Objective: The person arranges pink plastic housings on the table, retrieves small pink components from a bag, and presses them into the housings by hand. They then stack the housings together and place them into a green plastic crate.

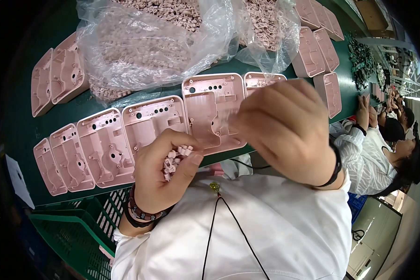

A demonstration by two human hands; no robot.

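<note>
Cupped in my left hand (165,168) is a small heap of pale pink plastic parts (173,161), the fingers curled round them. My right hand (284,130), smeared by motion, hangs over the row of pink plastic housings with its fingers bent together. Its fingertips are blurred, and whatever they pinch cannot be made out. Just below them stands an open pink housing (201,112) with round holes along its far side. Another housing (149,114) lies beyond my left hand, and one more (259,79) is partly hidden behind my right hand.
Clear plastic bags (149,51) full of small pink parts lie at the back of the green table (14,135). More housings stand at the left (70,70) and right (310,51). A green crate (74,233) is at lower left. Co-workers (373,154) sit along the right.
</note>
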